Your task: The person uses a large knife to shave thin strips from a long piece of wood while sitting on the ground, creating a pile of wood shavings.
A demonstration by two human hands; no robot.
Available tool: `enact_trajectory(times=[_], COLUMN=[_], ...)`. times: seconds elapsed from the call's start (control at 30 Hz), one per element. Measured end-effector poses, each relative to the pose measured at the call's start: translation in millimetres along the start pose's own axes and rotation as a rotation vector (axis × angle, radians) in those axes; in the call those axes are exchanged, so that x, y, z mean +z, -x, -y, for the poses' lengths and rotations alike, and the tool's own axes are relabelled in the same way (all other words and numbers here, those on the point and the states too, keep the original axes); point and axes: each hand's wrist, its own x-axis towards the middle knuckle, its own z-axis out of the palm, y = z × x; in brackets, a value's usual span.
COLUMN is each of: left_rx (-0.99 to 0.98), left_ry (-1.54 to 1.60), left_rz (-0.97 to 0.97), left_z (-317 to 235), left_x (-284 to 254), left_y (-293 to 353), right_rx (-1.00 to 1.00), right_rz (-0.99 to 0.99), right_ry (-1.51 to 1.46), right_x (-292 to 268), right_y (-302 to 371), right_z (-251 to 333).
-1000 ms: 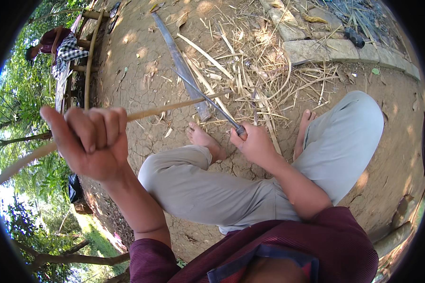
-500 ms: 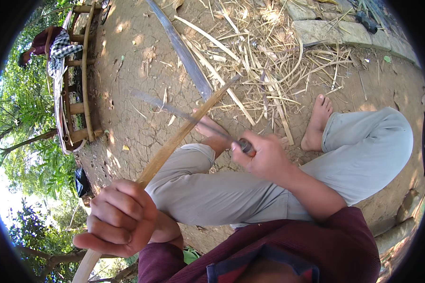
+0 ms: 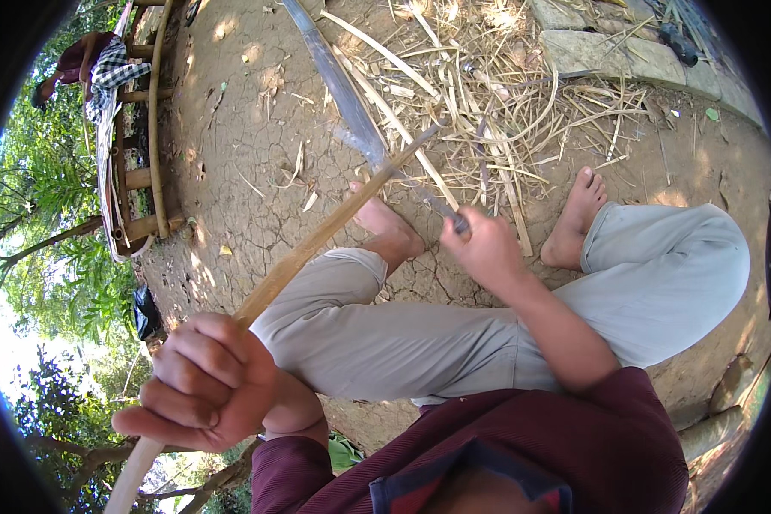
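My left hand [image 3: 210,381] is closed around a long, pale brown wooden stick [image 3: 308,244], which slants up and away to the right across my lap. Its far end is darker and tapers. In my right hand [image 3: 488,248] is the dark handle of a knife [image 3: 441,206], gripped in a fist. The blade is smeared by motion and passes under or against the stick near its far end; whether they touch I cannot tell. Beyond the tip, a flat dark grey plank-like strip [image 3: 338,81] lies on the ground.
Shavings and split strips [image 3: 505,111] are heaped on the cracked dirt ahead. Stone edging [image 3: 612,60] runs at the far right. A bamboo bench [image 3: 156,128] with draped clothes [image 3: 111,68] stands at left, a black bag [image 3: 146,313] below it. My bare feet flank the ground before me.
My right hand has moved slightly up and outward, carrying the knife toward the stick's far end. My left hand, still gripping the stick, has shifted a little left.
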Motion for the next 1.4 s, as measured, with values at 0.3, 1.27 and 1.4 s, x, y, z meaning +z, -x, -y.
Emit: enact_trajectory(times=[0.3,1.27,1.4], left_rx=[-0.005,-0.019,-0.056], left_ry=[-0.002,0.099,0.108], left_rz=[0.035,0.115,-0.045], left_z=[0.0,-0.9,-5.5], left_x=[4.4,-29.6,-52.1], left_y=[-8.7,-4.6,4.3], right_rx=[-0.362,0.255,0.217], right_rz=[-0.161,-0.023,-0.016], right_ry=[-0.064,0.352,0.266], right_x=[4.6,38.1,28.4], right_y=[12.5,-108.7,-115.8], right_z=[2.1,-145.1,-157.1])
